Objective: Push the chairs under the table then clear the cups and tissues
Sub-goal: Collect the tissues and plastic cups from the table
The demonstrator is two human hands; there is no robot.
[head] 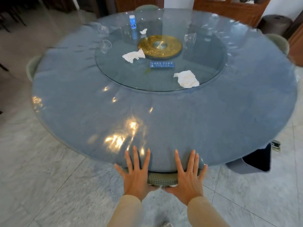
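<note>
Round blue table, woven chair under near edge, left hand, right hand pressing it, fingers spread straight

Three cups, three tissues, four chairs

I see a floor of large pale grey tiles with marbled veining and thin dark joints, glossy enough to carry a soft sheen. Along the far side stands a reddish-brown wooden cabinet with a panelled front, and a second wooden unit of the same tone sits to its left. A white wall shows in the upper right corner, with a dark grey round bin standing in front of it. At upper left I make out dark furniture legs, too blurred to name. The light is bright and even.
</note>
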